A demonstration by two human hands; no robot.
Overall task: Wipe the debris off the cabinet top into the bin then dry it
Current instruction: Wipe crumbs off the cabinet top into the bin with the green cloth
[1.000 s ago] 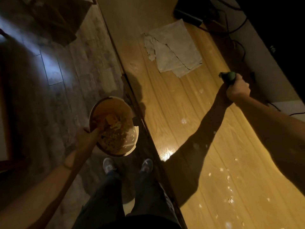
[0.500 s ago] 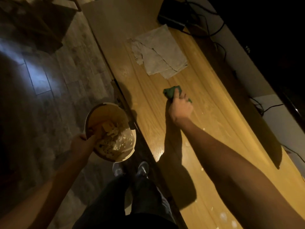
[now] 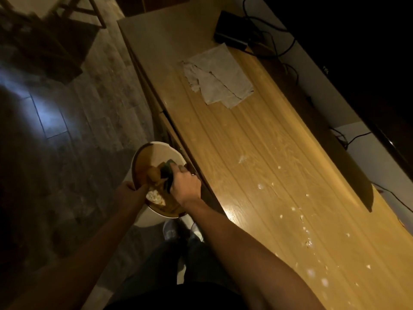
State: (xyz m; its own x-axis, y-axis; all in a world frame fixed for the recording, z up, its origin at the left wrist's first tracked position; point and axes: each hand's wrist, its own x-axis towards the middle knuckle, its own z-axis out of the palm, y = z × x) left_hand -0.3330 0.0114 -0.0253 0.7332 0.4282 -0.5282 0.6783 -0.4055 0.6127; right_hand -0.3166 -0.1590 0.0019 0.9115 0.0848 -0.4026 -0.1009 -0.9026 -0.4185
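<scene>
Here, in the head view, the left hand (image 3: pixel 130 193) gripped the near rim of a round white bin (image 3: pixel 156 148), its fingers curled over the edge, and held the bin just beside the front edge of the counter (image 3: pixel 257 139). The right hand (image 3: pixel 185 185) was over the bin's mouth, fingers clamped around a dark green sponge (image 3: pixel 168 170) that sat inside the rim. Below the sponge the bin held brownish scraps and a pale patch of debris (too dim to say what any of it was).

The counter was a long, light wooden cabinet top running from the upper middle of the view down to the lower right. White crumbs (image 3: pixel 306 229) lay scattered along its nearer stretch, well apart from the bin, with a few wet-looking blotches among them. Farther along, a crumpled grey cloth (image 3: pixel 219 79) lay flat on the wood, and beyond it stood a small black box (image 3: pixel 232 33) with cables trailing off along the wall side. A large dark screen (image 3: pixel 368 63) ran along the counter's far edge.

The person's dark trousers and grey shoes (image 3: pixel 172 229) showed beneath the bin, on a dim tiled floor (image 3: pixel 67 130), and a wooden chair (image 3: pixel 51 34) stood at the upper left.
</scene>
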